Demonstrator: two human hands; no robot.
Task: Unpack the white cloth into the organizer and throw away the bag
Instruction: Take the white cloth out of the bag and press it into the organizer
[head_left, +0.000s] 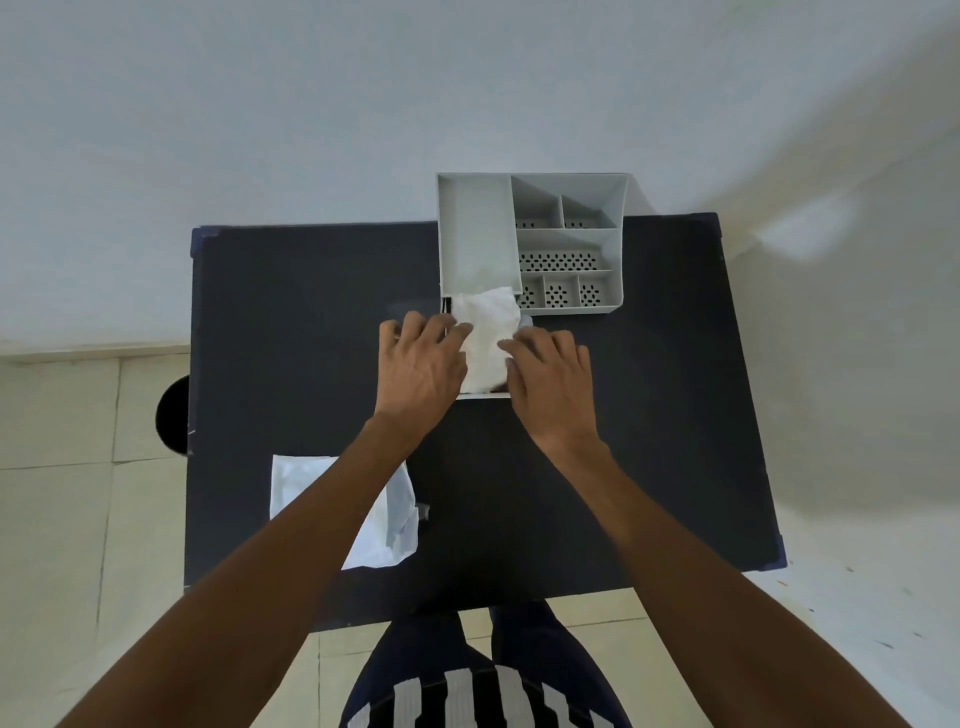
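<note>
A grey organizer with several compartments stands at the far edge of the dark table. A drawer is pulled out from its near left side, and the white cloth lies folded in it. My left hand presses on the cloth's left edge with fingers spread flat. On the cloth's right edge rests my right hand, fingers bent. The translucent white bag lies flat near the table's front left, partly hidden under my left forearm.
The dark table fills the middle of the view, with a white wall behind. A round black bin shows on the tiled floor past the table's left edge.
</note>
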